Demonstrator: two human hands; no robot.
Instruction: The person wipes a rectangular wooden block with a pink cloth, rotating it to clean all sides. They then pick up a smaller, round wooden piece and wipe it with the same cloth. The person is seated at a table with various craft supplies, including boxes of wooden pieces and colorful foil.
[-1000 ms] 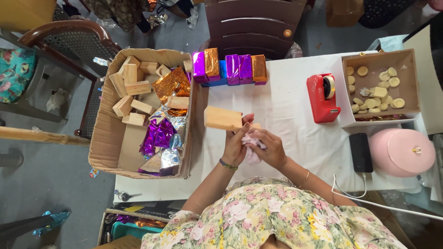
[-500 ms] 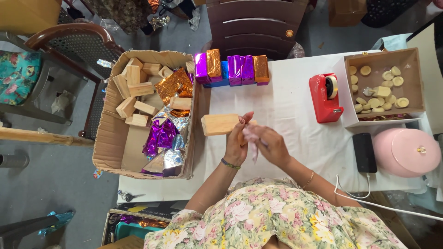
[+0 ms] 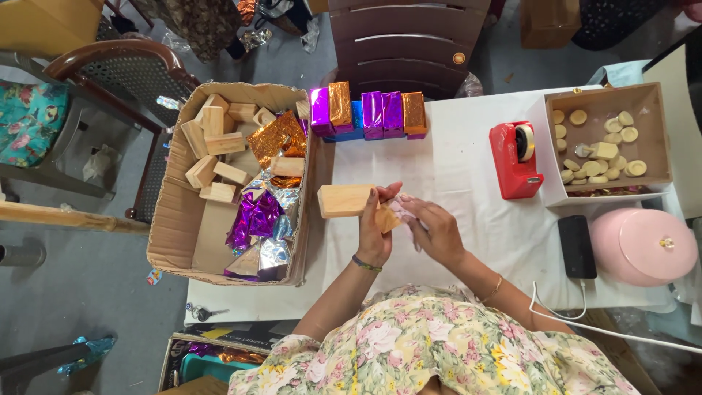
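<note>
My left hand [image 3: 375, 232] grips a plain wooden block [image 3: 345, 200] by its right end, just above the white table [image 3: 453, 168]. My right hand [image 3: 433, 227] sits right beside it, fingers touching a small pale pink wrapper piece [image 3: 401, 210] at the block's end. To the left stands a large cardboard box [image 3: 175, 219] holding several bare wooden blocks [image 3: 212, 139] and crumpled purple, silver and orange foil [image 3: 256, 219].
A row of foil-wrapped blocks [image 3: 365, 113] in purple, orange and blue lines the table's far edge. A red tape dispenser [image 3: 516, 159], a box of round pale discs [image 3: 599, 143], a black phone [image 3: 576, 246] and a pink lidded container [image 3: 643, 245] lie to the right. Chairs stand beyond the table.
The wooden block has shifted slightly lower and leftward in my left hand. My right hand has moved closer against the block's end with the pink wrapper.
</note>
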